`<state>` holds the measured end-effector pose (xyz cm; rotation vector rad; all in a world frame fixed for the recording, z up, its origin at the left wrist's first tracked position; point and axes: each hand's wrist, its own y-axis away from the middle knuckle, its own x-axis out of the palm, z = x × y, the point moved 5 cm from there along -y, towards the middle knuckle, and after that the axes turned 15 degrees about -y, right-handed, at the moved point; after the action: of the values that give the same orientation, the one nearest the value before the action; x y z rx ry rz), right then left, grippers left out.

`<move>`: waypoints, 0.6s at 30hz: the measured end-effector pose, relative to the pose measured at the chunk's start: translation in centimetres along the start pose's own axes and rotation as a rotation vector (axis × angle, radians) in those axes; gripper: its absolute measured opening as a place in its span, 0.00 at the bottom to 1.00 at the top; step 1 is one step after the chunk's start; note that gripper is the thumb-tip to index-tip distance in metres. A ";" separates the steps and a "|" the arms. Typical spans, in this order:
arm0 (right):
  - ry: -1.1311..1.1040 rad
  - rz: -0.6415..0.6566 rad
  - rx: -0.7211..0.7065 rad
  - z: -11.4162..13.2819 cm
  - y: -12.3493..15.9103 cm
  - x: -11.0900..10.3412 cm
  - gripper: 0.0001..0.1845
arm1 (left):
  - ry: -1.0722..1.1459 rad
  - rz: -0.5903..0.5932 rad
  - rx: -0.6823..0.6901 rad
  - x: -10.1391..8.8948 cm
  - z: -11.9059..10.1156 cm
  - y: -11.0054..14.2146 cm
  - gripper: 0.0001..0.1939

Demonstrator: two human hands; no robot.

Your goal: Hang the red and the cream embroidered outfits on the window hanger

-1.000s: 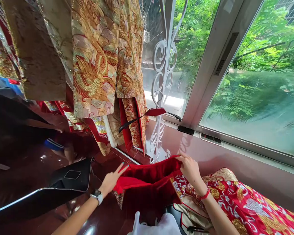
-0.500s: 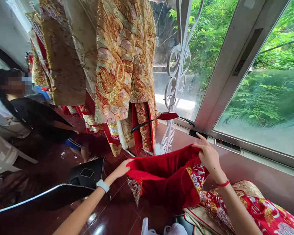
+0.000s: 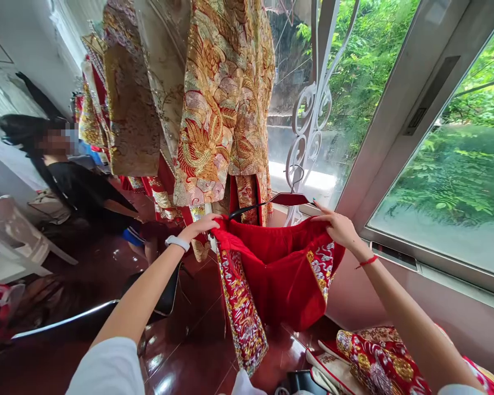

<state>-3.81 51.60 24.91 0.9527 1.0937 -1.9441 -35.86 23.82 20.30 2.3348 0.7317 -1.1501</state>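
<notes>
A red skirt (image 3: 280,280) with embroidered gold and silver panels hangs stretched between my two hands. My left hand (image 3: 206,224) grips its waistband at the left end, close by the left arm of a black hanger (image 3: 290,198). At the other end, my right hand (image 3: 340,226) holds the waistband, its fingertips by the hanger's right arm. The hanger hangs by its hook on a white scrolled metal stand (image 3: 308,118). The waistband lies just below the hanger; whether it is hooked on is hidden.
Gold embroidered garments (image 3: 209,109) hang ahead of me. A window (image 3: 444,181) is on the right, with a phone-like object (image 3: 393,255) on its sill. Folded embroidered clothes (image 3: 379,356) lie at lower right. A person in black (image 3: 86,186) and a white chair (image 3: 12,230) are left.
Both hands have lifted the skirt up and forward to the hanger. An embroidered panel now hangs down at its left. The view has shifted a little left.
</notes>
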 end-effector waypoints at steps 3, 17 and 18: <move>0.022 0.034 -0.025 -0.1 -0.6 0.4 0.37 | 0.010 0.001 -0.077 -1.0 -1.3 0.5 0.34; -0.128 -0.021 -0.123 0.1 -2.4 1.3 0.44 | -0.200 -0.087 0.005 -3.8 -7.8 0.3 0.27; -0.144 -0.049 -0.120 0.0 -2.4 1.4 0.44 | -0.196 -0.103 -0.006 -3.8 -8.2 0.3 0.26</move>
<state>-6.49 52.24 24.65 0.7164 1.1452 -1.9302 -32.84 27.38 28.03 2.1622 0.7891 -1.3963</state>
